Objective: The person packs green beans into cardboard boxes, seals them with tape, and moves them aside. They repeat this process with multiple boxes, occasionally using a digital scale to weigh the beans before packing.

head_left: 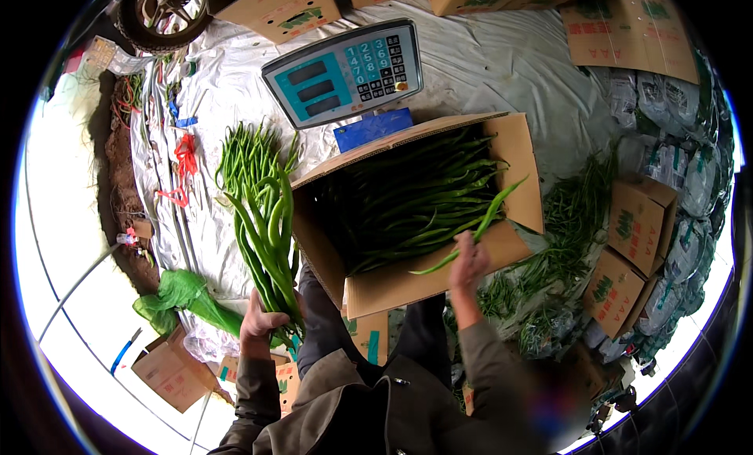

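Observation:
My left hand (263, 323) is closed around the lower ends of a bunch of long green peppers (267, 239), held upright left of an open cardboard box (392, 293). My right hand (469, 263) grips a single long green pepper (492, 210) over the box's near right edge. Inside the box lie many long green peppers (416, 200), mostly side by side; its left interior is in shadow. Beyond the bunch, a heap of thinner green peppers (247, 158) rests on the pale sheet.
A digital scale display (342, 74) stands just behind the box. Loose green peppers (576, 212) spread over the ground to the right, near small cartons (616, 286) and plastic-wrapped packs (678, 169). Green netting (188, 298) and red string (185, 157) lie left. Cardboard (635, 31) lies far right.

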Demonstrator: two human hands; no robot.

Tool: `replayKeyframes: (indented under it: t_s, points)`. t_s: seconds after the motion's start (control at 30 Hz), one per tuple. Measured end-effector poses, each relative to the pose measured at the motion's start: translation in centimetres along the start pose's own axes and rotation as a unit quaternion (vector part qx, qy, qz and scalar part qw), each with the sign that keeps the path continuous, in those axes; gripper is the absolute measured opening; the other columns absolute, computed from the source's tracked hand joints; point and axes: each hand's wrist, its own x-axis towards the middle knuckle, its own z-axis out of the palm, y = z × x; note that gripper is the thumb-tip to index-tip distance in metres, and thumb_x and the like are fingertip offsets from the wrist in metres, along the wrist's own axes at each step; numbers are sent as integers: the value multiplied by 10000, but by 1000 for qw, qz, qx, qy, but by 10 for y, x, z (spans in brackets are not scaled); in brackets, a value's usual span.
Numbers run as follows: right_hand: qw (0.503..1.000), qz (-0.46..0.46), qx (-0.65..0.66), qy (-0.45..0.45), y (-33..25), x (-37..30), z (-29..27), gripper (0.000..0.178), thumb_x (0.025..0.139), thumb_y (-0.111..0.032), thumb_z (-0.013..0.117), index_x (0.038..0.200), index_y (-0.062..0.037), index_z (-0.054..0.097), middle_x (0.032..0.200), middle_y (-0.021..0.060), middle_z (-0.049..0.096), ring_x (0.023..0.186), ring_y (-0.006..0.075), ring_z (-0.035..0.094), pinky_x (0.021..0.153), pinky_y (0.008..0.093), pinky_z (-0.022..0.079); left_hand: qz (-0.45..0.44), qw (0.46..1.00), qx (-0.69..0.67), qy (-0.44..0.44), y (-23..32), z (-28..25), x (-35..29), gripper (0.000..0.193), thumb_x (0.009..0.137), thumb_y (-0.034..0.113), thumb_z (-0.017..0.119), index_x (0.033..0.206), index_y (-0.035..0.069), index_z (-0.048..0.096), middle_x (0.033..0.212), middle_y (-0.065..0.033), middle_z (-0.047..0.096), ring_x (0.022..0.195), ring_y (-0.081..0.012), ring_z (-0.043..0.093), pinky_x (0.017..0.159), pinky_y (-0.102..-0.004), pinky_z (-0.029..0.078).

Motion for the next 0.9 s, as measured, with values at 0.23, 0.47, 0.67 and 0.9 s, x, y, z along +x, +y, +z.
replayKeyframes:
  t_s: [0.23, 0.47, 0.67, 0.9]
  points:
    - [973, 132, -174, 70, 59, -80, 82, 559, 948, -448, 559, 878, 104, 614, 713, 255, 609, 729, 402, 604, 685, 488, 443, 1, 1000, -13, -1, 7, 6, 2, 630, 589, 205, 868, 1079, -67, 581, 807, -193, 677, 721, -291, 680, 635, -380, 553]
    - [988, 146, 40, 19, 77, -63, 91, 459, 985, -382, 592, 840, 37, 473, 660, 131, 537, 546, 223, 560, 503, 398, 527, 3, 1000, -18, 12, 8, -11, -6, 679, 575, 166, 864, 1130, -73, 555, 810, -208, 669, 717, -309, 678, 635, -382, 548]
    - [977, 132, 168, 25, 52, -51, 76, 433, 948, -308, 680, 784, -25, 395, 662, 76, 529, 504, 161, 584, 488, 359, 599, 6, 1000, -27, 2, 1, -12, -2, 686, 579, 195, 853, 1134, -71, 549, 803, -205, 669, 705, -297, 672, 613, -371, 546]
    - [992, 119, 29, -15, 39, 23, 107, 343, 918, -236, 715, 827, 48, 545, 730, 131, 627, 548, 193, 646, 502, 327, 584, 1, 1000, -30, 5, -1, -11, -6, 653, 584, 192, 845, 1108, -74, 562, 798, -207, 674, 705, -293, 676, 615, -365, 551]
